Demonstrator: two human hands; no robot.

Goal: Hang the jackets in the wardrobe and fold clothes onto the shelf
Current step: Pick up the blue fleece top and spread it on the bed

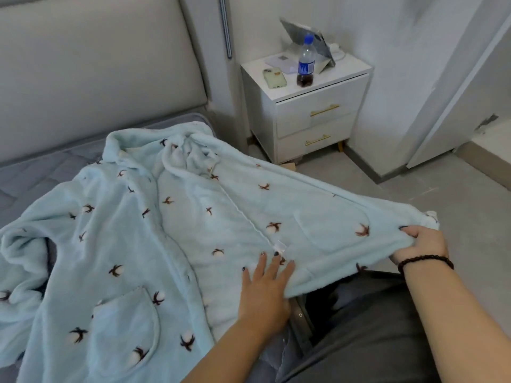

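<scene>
1. The pale blue fleece jacket (132,217) lies open on the bed (41,172), collar toward the headboard (96,64), hem toward the person.
2. Left hand (265,288) presses flat, fingers straight, near the hem.
3. Right hand (423,241) pinches the hem corner.
4. The bottle (306,62) label is unreadable.

Head view looks down, close, over the bed (33,178) toward the nightstand (309,106).

A pale blue fleece jacket (132,230) with a cotton-flower print lies spread open on the grey bed (41,172), collar toward the headboard (96,64). The left hand (265,291) rests flat on its lower hem, fingers (276,265) straight. The right hand (420,243), a dark bead bracelet (425,261) at its wrist, grips the hem's corner, lifted off the bed's edge. A white nightstand (312,111) carries a bottle (305,63) and a phone (274,78).
</scene>
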